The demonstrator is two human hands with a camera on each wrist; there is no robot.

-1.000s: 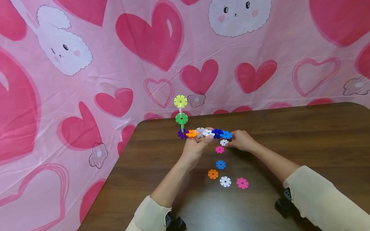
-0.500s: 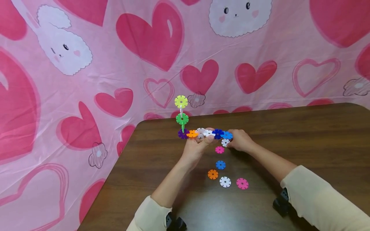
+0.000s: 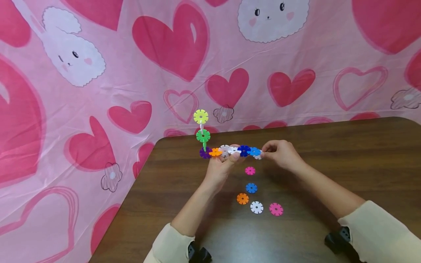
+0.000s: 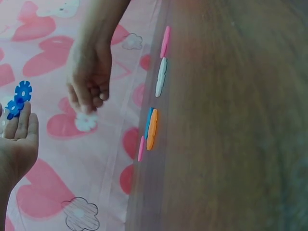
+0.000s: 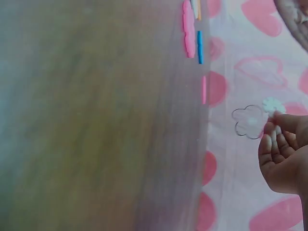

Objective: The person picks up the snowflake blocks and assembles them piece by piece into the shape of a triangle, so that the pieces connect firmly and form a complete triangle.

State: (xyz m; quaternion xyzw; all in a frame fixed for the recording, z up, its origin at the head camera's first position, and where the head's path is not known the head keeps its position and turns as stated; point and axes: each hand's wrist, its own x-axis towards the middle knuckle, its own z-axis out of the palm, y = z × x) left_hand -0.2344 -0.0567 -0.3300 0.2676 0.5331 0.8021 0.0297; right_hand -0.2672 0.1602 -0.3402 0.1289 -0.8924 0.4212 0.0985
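Note:
My left hand grips a chain of notched plastic snowflake discs from below, lifted above the table. Its row runs from a purple disc through orange, whites and dark blue to a light blue disc. A column with a green disc and a yellow disc rises at the left end. Pinched between thumb and finger of my right hand is a white disc. In the head view that disc sits partly behind the light blue one; whether they are joined cannot be seen.
On the brown wooden table lie loose discs: a pink disc, a blue disc, an orange disc, a white disc and another pink disc. A pink heart-patterned cloth hangs behind.
The right hand has risen and shifted right, its white disc going from below the light blue disc to partly behind it. The chain has moved slightly left in the left hand.

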